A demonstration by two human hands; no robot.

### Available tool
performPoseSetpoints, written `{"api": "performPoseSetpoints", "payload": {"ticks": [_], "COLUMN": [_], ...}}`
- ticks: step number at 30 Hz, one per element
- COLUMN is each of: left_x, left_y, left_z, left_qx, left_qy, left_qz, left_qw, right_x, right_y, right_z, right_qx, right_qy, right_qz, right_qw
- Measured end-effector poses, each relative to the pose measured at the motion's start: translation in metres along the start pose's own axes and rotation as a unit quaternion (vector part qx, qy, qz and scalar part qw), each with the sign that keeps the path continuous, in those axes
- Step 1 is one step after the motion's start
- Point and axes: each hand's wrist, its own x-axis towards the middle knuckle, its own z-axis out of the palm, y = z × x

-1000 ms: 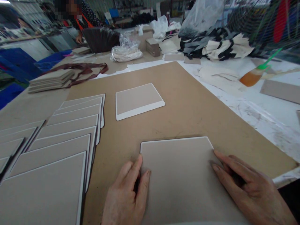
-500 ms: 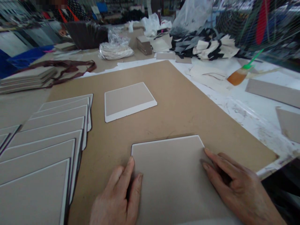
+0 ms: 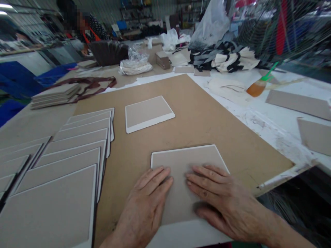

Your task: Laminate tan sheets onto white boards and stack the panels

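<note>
In front of me a beige panel with a pale border point(image 3: 181, 206) lies on a large brown board point(image 3: 207, 124). My left hand point(image 3: 150, 198) rests flat on the panel's left side, fingers stretched out. On its right side lies my right hand point(image 3: 219, 196), palm down with the fingers extended and the thumb apart, slightly blurred. Neither hand grips anything. Farther up the board sits a similar bordered panel point(image 3: 148, 115), untouched. To the left, several more panels point(image 3: 62, 193) overlap in a fanned row.
Another row of panels point(image 3: 18, 172) lies at far left, with a stack of boards point(image 3: 55, 96) behind. At the right are an orange brush with a green handle point(image 3: 257, 88) and loose beige pieces point(image 3: 297, 103). Dark and cream scraps point(image 3: 227, 57) lie behind. A person point(image 3: 90, 31) works farther back.
Both hands have moved from the panel's side edges inward onto its surface and now lie flat. The view has tilted up and shifted left, showing more of the room.
</note>
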Motion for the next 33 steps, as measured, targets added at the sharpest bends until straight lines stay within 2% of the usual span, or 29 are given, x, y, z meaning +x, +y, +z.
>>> {"api": "performPoseSetpoints", "payload": {"ticks": [2,4,8,11,14,17,20,24,30,33], "left_x": [-0.004,-0.01,-0.027,-0.037,-0.04,-0.039,-0.039,-0.04,-0.036,-0.036], "left_y": [0.006,0.014,0.022,0.022,0.022,0.022,0.023,0.024,0.026,0.025], "left_z": [-0.004,-0.007,-0.01,-0.01,-0.009,-0.006,-0.004,-0.004,-0.007,-0.006], "left_qx": [0.024,0.051,0.068,0.067,0.064,0.059,0.056,0.057,0.048,0.043], "left_qy": [-0.046,-0.076,-0.099,-0.103,-0.108,-0.11,-0.109,-0.112,-0.115,-0.108], "left_qz": [-0.004,-0.017,-0.025,-0.035,-0.05,-0.058,-0.064,-0.07,-0.079,-0.073], "left_qw": [0.999,0.996,0.992,0.992,0.991,0.991,0.99,0.99,0.989,0.991], "right_x": [-0.003,-0.014,-0.046,-0.056,-0.043,-0.019,-0.001,0.005,0.004,0.006], "right_y": [-0.002,0.0,0.018,0.041,0.065,0.083,0.092,0.093,0.085,0.084], "right_z": [-0.003,-0.004,-0.005,-0.008,-0.012,-0.015,-0.013,-0.01,-0.016,-0.019], "right_qx": [-0.002,-0.024,-0.07,-0.065,0.0,0.094,0.129,0.136,0.151,0.187], "right_qy": [-0.055,-0.072,-0.032,0.008,0.033,0.03,0.022,0.036,0.104,0.159], "right_qz": [-0.017,-0.008,0.066,0.15,0.241,0.296,0.302,0.307,0.309,0.329], "right_qw": [0.998,0.997,0.995,0.986,0.97,0.95,0.944,0.941,0.933,0.912]}}
